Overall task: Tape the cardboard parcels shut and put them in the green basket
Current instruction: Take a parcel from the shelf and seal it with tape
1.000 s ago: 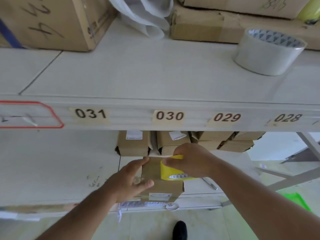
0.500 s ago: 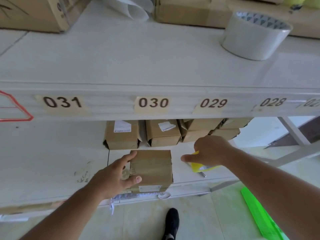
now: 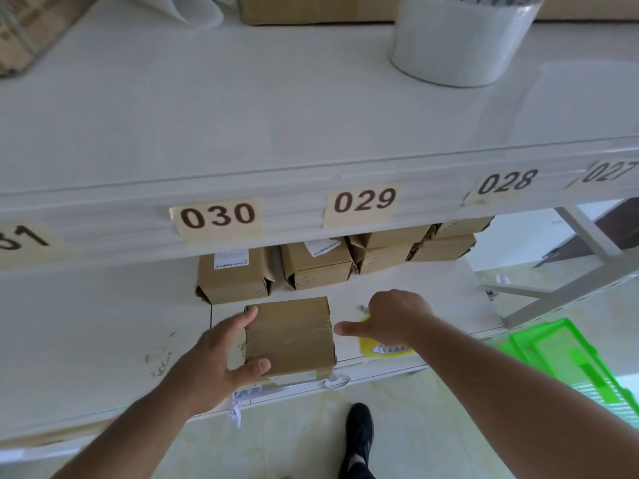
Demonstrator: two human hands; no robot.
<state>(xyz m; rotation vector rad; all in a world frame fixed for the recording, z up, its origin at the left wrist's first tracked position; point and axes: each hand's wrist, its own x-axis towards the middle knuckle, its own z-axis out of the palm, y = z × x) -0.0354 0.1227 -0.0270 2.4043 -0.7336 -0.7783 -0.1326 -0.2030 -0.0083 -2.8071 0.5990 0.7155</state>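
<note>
While gripping parcel (image 3: 289, 335): left hand (image 3: 221, 354).

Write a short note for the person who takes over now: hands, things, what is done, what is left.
Left hand grips the parcel on the lower shelf.
Right hand rests on the yellow tape, just right of the parcel; grip unclear.
Tape shows across the parcel's top.
Basket is on the floor, right.
Left: move this parcel to the basket, then tape the boxes behind.

Bright, even daylight, soft shadows; wide-angle bending at edges, slight overall softness
</note>
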